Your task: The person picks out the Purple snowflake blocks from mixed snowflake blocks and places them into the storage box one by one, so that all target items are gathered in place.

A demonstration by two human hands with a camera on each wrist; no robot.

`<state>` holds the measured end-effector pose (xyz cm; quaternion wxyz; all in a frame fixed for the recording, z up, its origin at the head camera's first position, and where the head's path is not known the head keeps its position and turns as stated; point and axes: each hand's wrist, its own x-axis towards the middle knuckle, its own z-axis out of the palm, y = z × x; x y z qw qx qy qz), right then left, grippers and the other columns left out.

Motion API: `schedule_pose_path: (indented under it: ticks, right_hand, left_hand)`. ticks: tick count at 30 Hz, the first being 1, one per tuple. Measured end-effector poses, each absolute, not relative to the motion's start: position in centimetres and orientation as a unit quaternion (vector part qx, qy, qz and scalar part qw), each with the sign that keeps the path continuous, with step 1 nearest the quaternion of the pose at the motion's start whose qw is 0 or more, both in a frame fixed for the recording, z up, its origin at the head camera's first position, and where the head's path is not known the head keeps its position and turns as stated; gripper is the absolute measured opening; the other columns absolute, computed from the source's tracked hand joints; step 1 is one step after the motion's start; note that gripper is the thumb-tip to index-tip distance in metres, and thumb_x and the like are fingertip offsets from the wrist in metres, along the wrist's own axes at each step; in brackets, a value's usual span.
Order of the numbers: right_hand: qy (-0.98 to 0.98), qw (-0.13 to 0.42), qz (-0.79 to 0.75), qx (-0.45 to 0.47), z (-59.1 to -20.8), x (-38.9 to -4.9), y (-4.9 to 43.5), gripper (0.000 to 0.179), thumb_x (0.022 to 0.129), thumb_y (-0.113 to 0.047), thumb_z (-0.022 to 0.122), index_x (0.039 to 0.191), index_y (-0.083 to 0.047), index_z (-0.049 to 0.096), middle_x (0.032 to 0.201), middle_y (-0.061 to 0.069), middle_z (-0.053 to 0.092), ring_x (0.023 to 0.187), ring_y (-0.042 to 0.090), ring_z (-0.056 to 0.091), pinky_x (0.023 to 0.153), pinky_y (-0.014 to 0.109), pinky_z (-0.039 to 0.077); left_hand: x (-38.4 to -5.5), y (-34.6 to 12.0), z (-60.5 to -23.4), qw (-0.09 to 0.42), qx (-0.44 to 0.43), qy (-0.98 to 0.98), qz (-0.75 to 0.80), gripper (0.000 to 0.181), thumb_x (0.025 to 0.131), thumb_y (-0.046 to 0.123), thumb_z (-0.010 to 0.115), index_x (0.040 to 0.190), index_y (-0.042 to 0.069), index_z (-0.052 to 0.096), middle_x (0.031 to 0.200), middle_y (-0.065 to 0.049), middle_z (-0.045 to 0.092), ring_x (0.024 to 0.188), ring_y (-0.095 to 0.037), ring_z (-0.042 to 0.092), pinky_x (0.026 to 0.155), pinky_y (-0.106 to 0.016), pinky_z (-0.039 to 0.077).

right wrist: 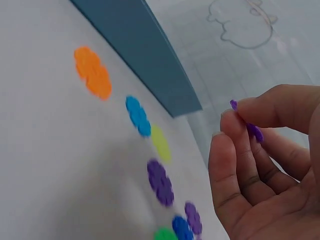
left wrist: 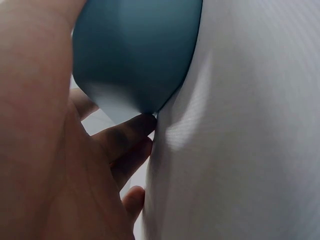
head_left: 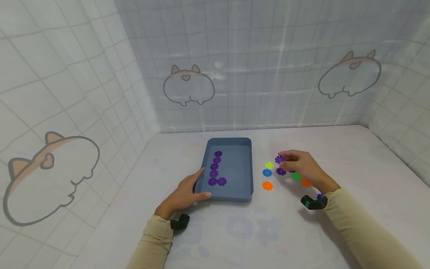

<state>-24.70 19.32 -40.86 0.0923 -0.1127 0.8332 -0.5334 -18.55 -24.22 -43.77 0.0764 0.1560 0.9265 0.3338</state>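
Observation:
My left hand (head_left: 183, 192) holds the near left corner of a blue-grey tray (head_left: 235, 198), thumb against its front side and fingers along its left side. Inside the tray, several purple flower-shaped discs (head_left: 214, 173) form an L. To the tray's right, my right hand (head_left: 300, 166) pinches another purple flower-shaped disc (right wrist: 255, 132) between thumb and fingertips, above the table. In the right wrist view, that disc appears edge-on and partly covered by the fingers. A second purple disc (head_left: 281, 171) lies on the table just below this hand.
Loose discs lie right of the tray: yellow (head_left: 269, 165), light blue (head_left: 267, 173), orange (head_left: 267, 185), green (head_left: 296, 176), another orange (head_left: 306, 182) and dark blue (head_left: 319, 196). My right hand and wrist partly cover some. A tile-patterned sheet (head_left: 262, 74) rises behind the table.

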Motion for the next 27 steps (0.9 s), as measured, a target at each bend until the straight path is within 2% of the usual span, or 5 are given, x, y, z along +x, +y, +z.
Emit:
schedule_pose_path:
  ticks: [3, 9, 14, 20, 27]
  right_hand:
    - [0.824, 0.102, -0.546, -0.115, -40.7, -25.0, 18.2, 0.053, 0.095, -0.027, 0.071, 0.141, -0.005, 0.057, 0.127, 0.018, 0.063, 0.110, 0.032, 0.064, 0.097, 0.044, 0.051]
    - [0.813, 0.112, -0.558, -0.124, -40.6, -25.4, 16.3, 0.051, 0.096, -0.021, 0.069, 0.141, -0.001, 0.056, 0.127, 0.018, 0.063, 0.109, 0.034, 0.064, 0.095, 0.041, 0.053]
    - [0.812, 0.120, -0.554, -0.139, -40.4, -25.9, 15.2, 0.050, 0.095, -0.023, 0.069, 0.140, -0.005, 0.058, 0.122, 0.016, 0.067, 0.104, 0.032, 0.065, 0.094, 0.049, 0.051]
    - [0.789, 0.139, -0.576, -0.159, -40.0, -26.5, 13.5, 0.049, 0.097, -0.019, 0.066, 0.142, -0.002, 0.055, 0.123, 0.021, 0.066, 0.107, 0.039, 0.065, 0.098, 0.051, 0.049]
    - [0.777, 0.152, -0.586, -0.173, -39.6, -26.8, 11.1, 0.045, 0.095, -0.016, 0.070, 0.138, -0.006, 0.060, 0.120, 0.014, 0.066, 0.107, 0.036, 0.066, 0.099, 0.049, 0.049]
  left_hand:
    - [-18.5, -24.2, -43.8, 0.075, 0.153, 0.927, 0.334, 0.098, 0.088, 0.058, 0.069, 0.163, 0.024, 0.017, 0.163, -0.008, 0.024, 0.148, -0.034, 0.022, 0.115, -0.061, 0.021]
    - [-18.5, -24.2, -43.8, 0.077, 0.150, 0.928, 0.332, 0.098, 0.088, 0.059, 0.069, 0.163, 0.026, 0.016, 0.163, -0.006, 0.024, 0.149, -0.032, 0.022, 0.116, -0.060, 0.021]
    - [-18.6, -24.1, -43.7, 0.072, 0.155, 0.928, 0.332, 0.098, 0.088, 0.059, 0.069, 0.163, 0.024, 0.018, 0.163, -0.009, 0.025, 0.148, -0.035, 0.023, 0.115, -0.061, 0.022]
    - [-18.6, -24.0, -43.6, 0.073, 0.154, 0.928, 0.330, 0.098, 0.088, 0.059, 0.069, 0.163, 0.022, 0.018, 0.163, -0.010, 0.025, 0.148, -0.035, 0.023, 0.115, -0.062, 0.021]
    - [-18.6, -24.0, -43.7, 0.073, 0.150, 0.930, 0.327, 0.098, 0.087, 0.059, 0.070, 0.163, 0.023, 0.017, 0.163, -0.008, 0.025, 0.148, -0.034, 0.023, 0.116, -0.060, 0.021]
